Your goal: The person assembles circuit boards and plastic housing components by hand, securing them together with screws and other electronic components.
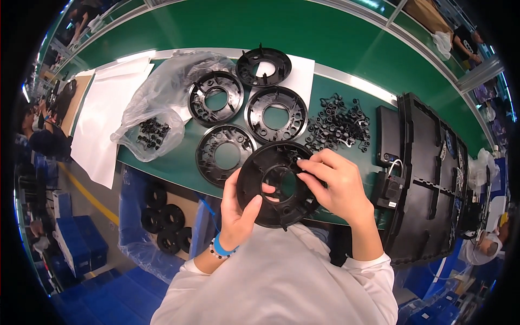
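Observation:
My left hand [240, 213] grips the left rim of a round black plastic ring housing [254, 170], its thumb on the near face and fingers reaching through the centre hole. The ring is tilted above the table's front edge. At its upper right, the fingers of my right hand [337, 183] are pinched together on the ring's inner face; whatever they hold is too small to make out. Beyond it lie more black ring housings [250, 117], several in all. A loose pile of small black plastic parts [341, 123] lies to the right of them.
A clear plastic bag [172, 103] with small black parts rests at the left, beside white sheets [103, 119]. Black crates [428, 216] and a small black device [390, 192] stand at the right. Below left, a blue-lined box [129, 216] holds several black rings.

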{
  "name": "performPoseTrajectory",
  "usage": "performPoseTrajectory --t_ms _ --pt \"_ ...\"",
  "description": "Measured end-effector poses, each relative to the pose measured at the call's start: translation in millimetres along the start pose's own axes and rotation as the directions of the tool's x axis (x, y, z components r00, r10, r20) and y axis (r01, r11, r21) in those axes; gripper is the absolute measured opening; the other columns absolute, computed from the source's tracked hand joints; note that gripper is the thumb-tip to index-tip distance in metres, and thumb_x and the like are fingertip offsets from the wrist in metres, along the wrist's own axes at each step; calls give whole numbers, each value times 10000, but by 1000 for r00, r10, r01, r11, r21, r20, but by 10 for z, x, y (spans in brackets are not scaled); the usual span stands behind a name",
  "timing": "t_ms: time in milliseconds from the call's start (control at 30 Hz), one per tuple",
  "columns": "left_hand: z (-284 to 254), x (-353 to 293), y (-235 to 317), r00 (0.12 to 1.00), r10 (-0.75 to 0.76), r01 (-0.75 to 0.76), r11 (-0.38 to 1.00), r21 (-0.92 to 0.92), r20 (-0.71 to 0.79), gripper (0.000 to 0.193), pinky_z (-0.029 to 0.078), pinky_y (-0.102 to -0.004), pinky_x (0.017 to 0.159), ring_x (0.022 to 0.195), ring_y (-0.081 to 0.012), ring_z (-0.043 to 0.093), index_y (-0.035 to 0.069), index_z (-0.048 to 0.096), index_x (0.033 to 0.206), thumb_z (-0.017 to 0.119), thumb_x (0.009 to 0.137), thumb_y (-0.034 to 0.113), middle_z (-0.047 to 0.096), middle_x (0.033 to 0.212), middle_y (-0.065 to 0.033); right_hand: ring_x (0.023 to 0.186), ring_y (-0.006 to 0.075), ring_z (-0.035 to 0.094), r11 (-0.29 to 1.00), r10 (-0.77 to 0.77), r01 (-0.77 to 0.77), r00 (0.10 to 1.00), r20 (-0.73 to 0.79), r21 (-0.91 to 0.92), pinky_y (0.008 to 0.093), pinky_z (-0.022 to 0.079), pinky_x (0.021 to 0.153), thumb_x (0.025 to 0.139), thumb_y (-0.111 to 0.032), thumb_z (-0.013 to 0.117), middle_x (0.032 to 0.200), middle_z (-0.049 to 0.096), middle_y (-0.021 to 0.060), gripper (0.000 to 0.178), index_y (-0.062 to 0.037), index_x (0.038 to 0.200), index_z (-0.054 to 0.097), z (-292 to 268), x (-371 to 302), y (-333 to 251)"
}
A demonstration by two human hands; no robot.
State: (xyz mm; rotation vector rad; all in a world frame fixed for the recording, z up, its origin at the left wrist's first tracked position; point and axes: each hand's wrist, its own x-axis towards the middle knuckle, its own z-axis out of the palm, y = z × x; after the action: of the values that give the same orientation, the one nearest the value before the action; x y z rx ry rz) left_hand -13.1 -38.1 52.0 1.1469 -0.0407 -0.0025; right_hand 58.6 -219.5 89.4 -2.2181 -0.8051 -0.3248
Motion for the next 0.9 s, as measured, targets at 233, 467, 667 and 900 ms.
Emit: performPoseTrajectory --t_ms 233,467,667,900 --pt "80 -37 -42 1000 2 -2 1000 10 8 491 477 -354 818 948 -196 527 -25 199 1267 422 829 -29 511 1027 -157 553 195 531 986 78 -87 995 -67 -145 302 420 450 633 -104 685 648 487 37 208 -39 813 602 45 -35 -66" --pt "73 -13 -74 999 41 -41 999 30 7 485 469 -344 829 940 -193 531 -32 198 1262 423 832 -27 510 1031 -154 536 200 529 965 53 -76 994 -98 -253 300 422 448 628 -118 688 670 493 50 234 -26 822 595 69 -69 -45" --pt "71 -24 -55 1000 18 -18 1000 15 -16 482 474 -350 820 921 -200 543 -31 194 1258 419 833 -27 517 1021 -159 532 197 539 976 13 -55 980 -196 -209 288 422 448 627 -92 693 709 523 58 206 -27 799 601 88 -73 -48" --pt "81 -37 -88 997 65 -64 998 26 -28 492 479 -359 815 928 -202 539 -27 183 1263 417 830 -30 515 1020 -162 502 206 537 981 65 -84 992 -111 -172 291 423 439 632 -85 698 648 540 45 152 -38 734 596 88 -180 -38"
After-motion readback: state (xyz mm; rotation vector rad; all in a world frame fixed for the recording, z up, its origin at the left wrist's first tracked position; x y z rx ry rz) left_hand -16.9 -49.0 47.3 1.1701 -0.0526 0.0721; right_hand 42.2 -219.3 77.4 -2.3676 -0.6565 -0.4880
